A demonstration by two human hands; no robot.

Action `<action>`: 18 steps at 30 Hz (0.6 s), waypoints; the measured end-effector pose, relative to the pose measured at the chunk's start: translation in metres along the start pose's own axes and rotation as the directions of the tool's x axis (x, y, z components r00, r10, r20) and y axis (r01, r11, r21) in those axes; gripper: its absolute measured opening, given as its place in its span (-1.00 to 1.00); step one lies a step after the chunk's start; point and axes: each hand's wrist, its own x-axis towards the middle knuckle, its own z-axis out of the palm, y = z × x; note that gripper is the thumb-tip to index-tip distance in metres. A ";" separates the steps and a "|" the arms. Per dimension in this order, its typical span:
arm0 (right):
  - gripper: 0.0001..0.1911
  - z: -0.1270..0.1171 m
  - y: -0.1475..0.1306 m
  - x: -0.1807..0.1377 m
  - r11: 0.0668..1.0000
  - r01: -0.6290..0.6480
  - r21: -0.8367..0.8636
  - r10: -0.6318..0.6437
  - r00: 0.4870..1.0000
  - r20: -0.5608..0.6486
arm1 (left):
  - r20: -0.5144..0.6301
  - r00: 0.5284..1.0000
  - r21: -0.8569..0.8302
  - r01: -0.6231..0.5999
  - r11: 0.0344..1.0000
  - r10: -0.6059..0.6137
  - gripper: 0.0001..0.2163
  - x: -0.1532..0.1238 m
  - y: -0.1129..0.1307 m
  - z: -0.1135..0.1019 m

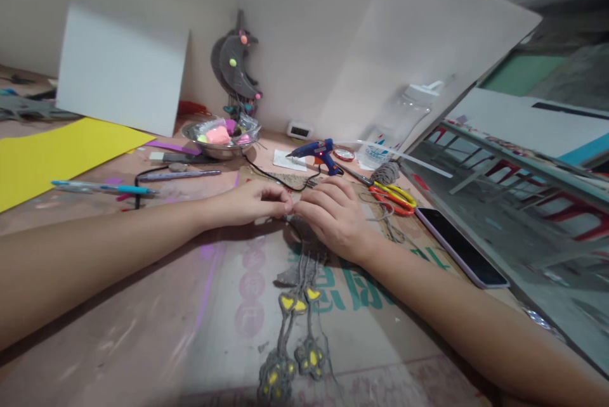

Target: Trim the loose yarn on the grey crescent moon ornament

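Observation:
A grey hanging ornament (311,243) lies on the cardboard, its upper part mostly covered by my hands. Cords run from it towards me, carrying yellow-centred hearts (299,303) and grey flower shapes with yellow spots (276,378). My left hand (266,200) is closed in a pinch at the ornament's upper left edge; what lies between thumb and finger is too small to make out. Curled over the ornament's upper right side, my right hand (340,217) grips it, and its fingertips meet those of the left.
Beyond my hands are a blue glue gun (321,155) with its cord, scissors (392,196), grey yarn (385,172) and a metal bowl (223,151) of clay packets. A phone (461,247) lies right; pens (104,187) and yellow sheet (61,153) left. A moon ornament (238,68) leans behind.

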 end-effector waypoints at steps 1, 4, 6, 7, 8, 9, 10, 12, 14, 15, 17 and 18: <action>-0.77 0.000 0.000 0.000 1.000 0.001 -0.005 -0.001 1.000 0.005 | 0.000 1.000 -0.009 -0.004 1.000 0.004 -0.80 0.000 0.000 0.000; -0.74 0.000 0.002 0.001 1.000 -0.007 -0.016 0.007 1.000 0.018 | 0.004 1.000 -0.035 -0.004 0.999 0.004 -0.83 0.000 0.000 -0.001; -0.75 0.001 0.003 0.001 1.000 -0.030 0.002 0.030 0.999 0.012 | 0.000 1.000 -0.040 0.006 0.999 -0.006 -0.83 0.000 0.000 -0.001; -0.76 0.002 0.003 0.001 0.999 -0.045 0.021 0.045 0.999 0.008 | -0.001 1.000 -0.040 0.008 0.999 -0.008 -0.83 0.000 0.000 -0.001; -0.77 0.002 0.003 0.002 0.997 -0.059 0.045 0.059 0.998 0.009 | -0.002 1.000 -0.039 0.006 0.999 -0.006 -0.82 -0.001 0.000 -0.001; -0.79 0.003 0.002 0.002 0.995 -0.075 0.072 0.075 0.997 0.012 | -0.003 1.000 -0.037 0.002 0.999 -0.002 -0.82 0.000 0.000 -0.001; -0.81 0.004 0.002 0.003 0.991 -0.094 0.098 0.093 0.996 0.016 | -0.005 1.000 -0.034 -0.002 0.999 0.002 -0.81 0.000 0.000 0.000; -0.83 0.004 0.001 0.004 0.979 -0.140 0.149 0.138 0.990 0.021 | -0.019 1.000 -0.032 -0.005 0.999 0.004 -0.79 0.000 0.000 0.001; -0.80 0.004 -0.001 0.005 0.957 -0.208 0.201 0.206 0.978 0.031 | -0.053 0.999 -0.043 0.000 0.999 -0.002 -0.78 0.000 0.001 0.002; -0.80 0.004 -0.002 0.005 0.943 -0.243 0.229 0.241 0.970 0.036 | -0.072 0.997 -0.051 0.003 0.999 -0.007 -0.78 0.000 0.002 0.003; -0.82 0.004 -0.003 0.006 0.910 -0.303 0.284 0.301 0.952 0.053 | -0.105 0.994 -0.052 -0.003 0.999 -0.002 -0.80 -0.001 0.004 0.005; -0.84 0.004 -0.003 0.006 0.894 -0.325 0.307 0.322 0.945 0.063 | -0.116 0.993 -0.042 -0.010 0.999 0.005 -0.81 -0.001 0.005 0.006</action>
